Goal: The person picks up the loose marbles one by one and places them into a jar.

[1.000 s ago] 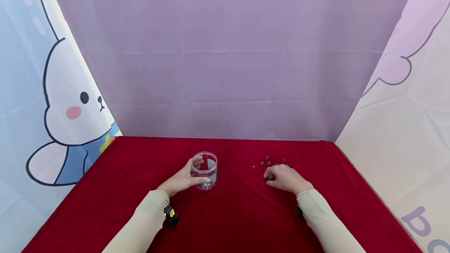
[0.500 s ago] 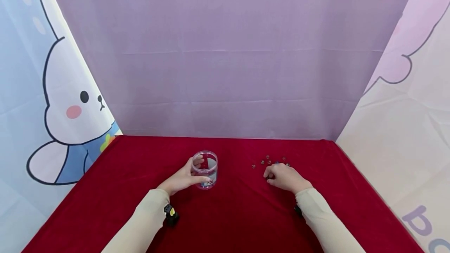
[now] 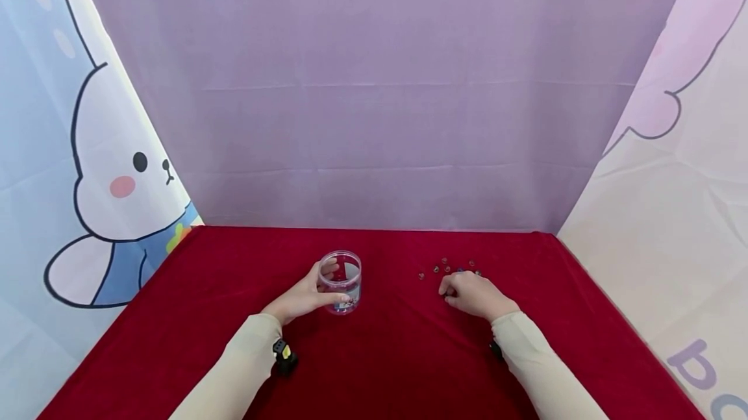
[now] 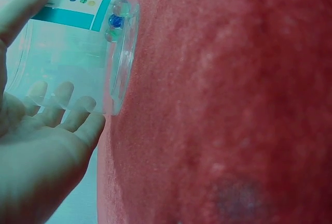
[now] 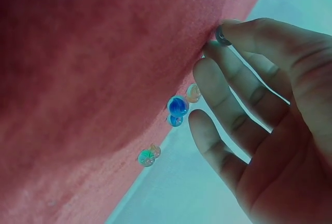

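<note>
My left hand (image 3: pixel 304 298) holds a clear plastic jar (image 3: pixel 341 308) upright on the red cloth, thumb on its near side and fingers round the far side. The jar has no lid on, and a label (image 4: pixel 72 17) with printed coloured dots. Near its base a blue marble (image 4: pixel 115 21) and a green one show inside. At the right, my right hand (image 3: pixel 476 296) is low over the cloth, thumb and index fingertip at a dark marble (image 5: pixel 223 36), pinching it. The other fingers are spread and bent. Close by lie a blue marble (image 5: pixel 178 106) and a green marble (image 5: pixel 147 157).
Several small glass marbles (image 3: pixel 436 269) are scattered on the red cloth (image 3: pixel 374 355) just beyond the right hand. A purple curtain (image 3: pixel 374 95) stands behind the table, with printed cloths at both sides. Black straps (image 3: pixel 284 358) sit on the wrists.
Both hands and the jar stay almost in place. The right fingers shift very slightly around the marble at their tips.
</note>
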Tool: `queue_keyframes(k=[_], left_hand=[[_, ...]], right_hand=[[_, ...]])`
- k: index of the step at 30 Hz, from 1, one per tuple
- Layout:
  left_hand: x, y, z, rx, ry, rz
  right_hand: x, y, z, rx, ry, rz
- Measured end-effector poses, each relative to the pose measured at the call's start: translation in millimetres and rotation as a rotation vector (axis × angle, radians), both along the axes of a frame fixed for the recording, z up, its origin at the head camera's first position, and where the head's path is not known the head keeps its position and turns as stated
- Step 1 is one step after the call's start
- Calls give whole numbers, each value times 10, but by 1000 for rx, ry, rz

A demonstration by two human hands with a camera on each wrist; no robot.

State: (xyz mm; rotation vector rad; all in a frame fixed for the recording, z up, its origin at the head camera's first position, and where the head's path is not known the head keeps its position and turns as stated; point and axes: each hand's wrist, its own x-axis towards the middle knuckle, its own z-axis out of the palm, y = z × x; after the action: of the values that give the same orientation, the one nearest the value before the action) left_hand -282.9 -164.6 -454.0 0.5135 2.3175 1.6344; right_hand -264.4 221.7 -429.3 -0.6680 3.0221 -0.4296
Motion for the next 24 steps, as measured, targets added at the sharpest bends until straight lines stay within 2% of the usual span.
queue_keyframes(k=[24], left_hand=[[-5,5,-6,-7,-3,1]], right_hand=[[-21,-41,101,-33,121,109]])
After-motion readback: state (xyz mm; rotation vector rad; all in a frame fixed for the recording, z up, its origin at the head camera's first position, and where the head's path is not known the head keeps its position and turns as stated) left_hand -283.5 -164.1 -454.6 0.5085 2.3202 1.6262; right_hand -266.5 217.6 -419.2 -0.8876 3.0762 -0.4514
